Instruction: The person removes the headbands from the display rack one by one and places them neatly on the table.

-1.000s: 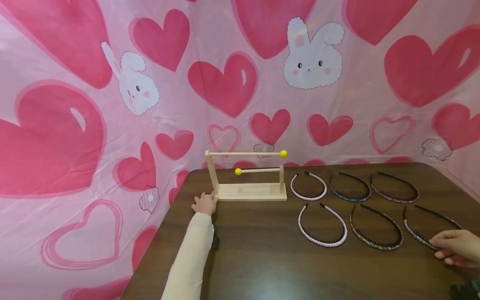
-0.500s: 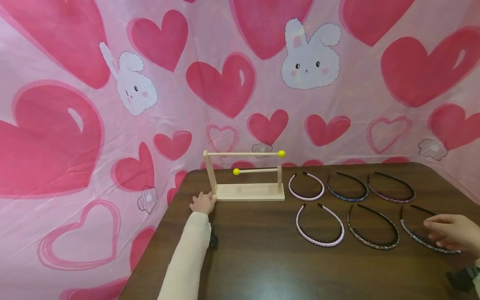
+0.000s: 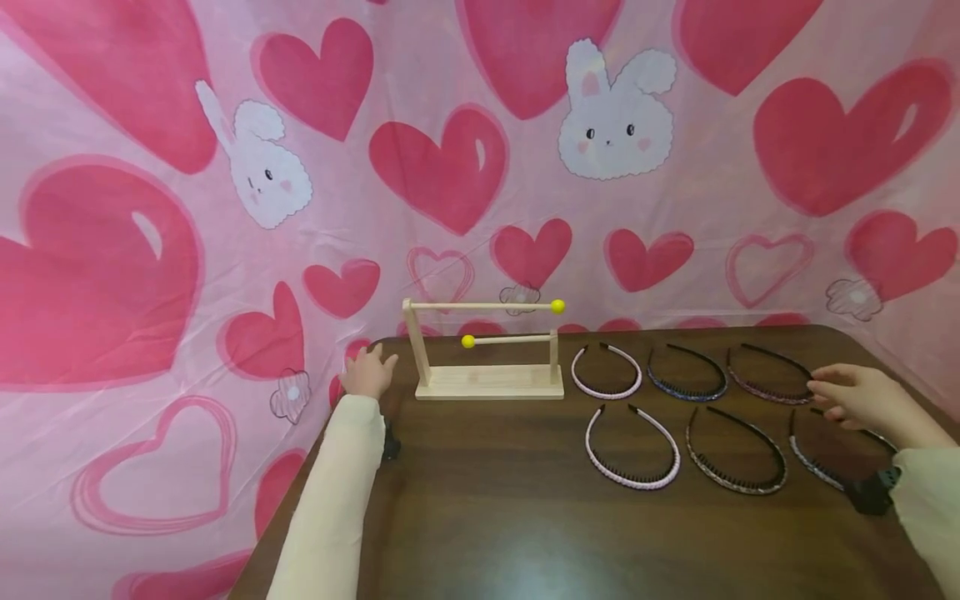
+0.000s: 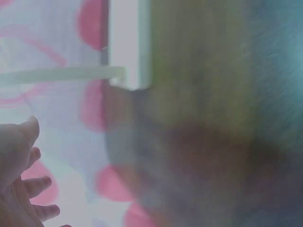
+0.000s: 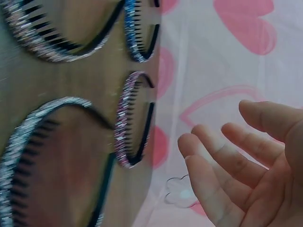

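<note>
My left hand (image 3: 369, 372) is raised left of a light wooden rack (image 3: 491, 383), fingers spread and apart from it. The rack has two rods with yellow ball ends, the upper rod (image 3: 487, 306) longer than the lower rod (image 3: 510, 339). In the right wrist view my right hand (image 5: 246, 161) holds nothing, its fingers loosely bent. It hovers over the right end of two rows of toothed headbands. Beneath it lie a silver headband (image 3: 816, 468) and a pink-glitter headband (image 3: 768, 395). The silver one is partly covered by my hand and wrist.
Left of those lie a blue headband (image 3: 690, 393), a brown-glitter headband (image 3: 735, 484), and two pale pink headbands, the back one (image 3: 606, 393) and the front one (image 3: 633, 482). A pink heart-print cloth (image 3: 465, 67) hangs behind the brown table (image 3: 517, 517).
My left hand has left the rack's base corner and lifted to the left. My right hand has let go of the silver headband and moved up and away from it.
</note>
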The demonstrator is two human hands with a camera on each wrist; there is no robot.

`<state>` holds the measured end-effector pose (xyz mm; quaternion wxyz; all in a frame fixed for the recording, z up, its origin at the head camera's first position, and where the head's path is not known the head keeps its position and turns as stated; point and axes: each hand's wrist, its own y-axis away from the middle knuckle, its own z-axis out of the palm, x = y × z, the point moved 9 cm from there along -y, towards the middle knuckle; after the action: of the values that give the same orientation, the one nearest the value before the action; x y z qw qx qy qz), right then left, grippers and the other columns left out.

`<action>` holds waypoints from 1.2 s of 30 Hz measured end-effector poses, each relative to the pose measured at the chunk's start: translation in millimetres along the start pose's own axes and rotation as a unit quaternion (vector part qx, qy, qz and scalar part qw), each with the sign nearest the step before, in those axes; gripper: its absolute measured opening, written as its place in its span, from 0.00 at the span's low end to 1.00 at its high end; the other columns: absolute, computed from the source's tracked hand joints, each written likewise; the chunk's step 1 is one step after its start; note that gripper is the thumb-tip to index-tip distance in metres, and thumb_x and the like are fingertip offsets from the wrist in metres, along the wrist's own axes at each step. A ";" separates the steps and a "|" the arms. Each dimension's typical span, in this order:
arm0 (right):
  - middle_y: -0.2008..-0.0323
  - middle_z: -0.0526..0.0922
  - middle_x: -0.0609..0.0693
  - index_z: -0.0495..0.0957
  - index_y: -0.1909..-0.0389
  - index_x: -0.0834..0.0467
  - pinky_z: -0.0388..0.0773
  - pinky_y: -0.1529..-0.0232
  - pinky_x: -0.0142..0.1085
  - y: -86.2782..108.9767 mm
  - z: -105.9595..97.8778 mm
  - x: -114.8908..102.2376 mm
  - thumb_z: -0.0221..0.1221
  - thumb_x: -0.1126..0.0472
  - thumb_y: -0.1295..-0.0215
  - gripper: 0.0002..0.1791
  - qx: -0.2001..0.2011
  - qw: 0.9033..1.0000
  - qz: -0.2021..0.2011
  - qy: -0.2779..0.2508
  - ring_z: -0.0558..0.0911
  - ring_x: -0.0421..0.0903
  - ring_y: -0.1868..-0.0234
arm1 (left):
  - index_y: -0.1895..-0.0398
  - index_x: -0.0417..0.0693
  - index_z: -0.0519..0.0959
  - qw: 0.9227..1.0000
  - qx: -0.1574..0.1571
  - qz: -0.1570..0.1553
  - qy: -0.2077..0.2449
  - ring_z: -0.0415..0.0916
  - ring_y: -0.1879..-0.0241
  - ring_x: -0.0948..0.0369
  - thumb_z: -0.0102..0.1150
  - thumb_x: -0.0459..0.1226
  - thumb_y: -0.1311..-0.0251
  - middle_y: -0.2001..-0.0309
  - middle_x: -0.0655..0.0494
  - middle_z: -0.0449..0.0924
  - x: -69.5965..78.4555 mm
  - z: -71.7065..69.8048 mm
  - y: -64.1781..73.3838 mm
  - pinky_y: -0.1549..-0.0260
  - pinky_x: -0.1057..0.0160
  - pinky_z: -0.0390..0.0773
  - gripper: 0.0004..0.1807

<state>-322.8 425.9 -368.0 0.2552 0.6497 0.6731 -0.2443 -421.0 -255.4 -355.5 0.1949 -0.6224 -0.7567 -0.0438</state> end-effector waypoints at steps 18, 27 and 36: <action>0.52 0.68 0.78 0.55 0.42 0.77 0.60 0.53 0.64 -53.2 -36.8 -131.9 0.48 0.49 0.33 0.35 0.065 0.979 -0.076 0.176 0.67 0.74 0.52 | 0.33 0.41 0.59 0.996 0.053 0.067 -0.013 0.42 0.36 0.35 0.37 0.51 0.32 0.34 0.35 0.51 69.7 -100.1 -23.6 0.46 0.33 0.47 0.31; 0.41 0.58 0.76 0.51 0.36 0.70 0.58 0.53 0.67 -73.2 -32.8 -181.3 0.47 0.41 0.36 0.41 0.058 0.974 -0.052 0.211 0.59 0.74 0.44 | 0.30 0.44 0.54 0.996 0.020 0.074 -0.043 0.32 0.33 0.37 0.34 0.57 0.33 0.31 0.36 0.43 119.7 -106.5 -24.7 0.43 0.34 0.38 0.36; 0.37 0.51 0.75 0.45 0.32 0.70 0.49 0.46 0.66 -88.8 -13.3 -235.3 0.48 0.40 0.35 0.45 0.066 0.975 -0.093 0.191 0.52 0.72 0.39 | 0.27 0.51 0.43 0.991 -0.032 0.084 -0.099 0.27 0.33 0.38 0.30 0.63 0.38 0.29 0.41 0.35 158.9 -94.3 -14.9 0.44 0.32 0.35 0.41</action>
<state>-405.9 254.9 -202.7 0.0543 0.6346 0.7491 -0.1822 -436.3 -140.8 -210.6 0.1021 -0.6913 -0.7153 0.0099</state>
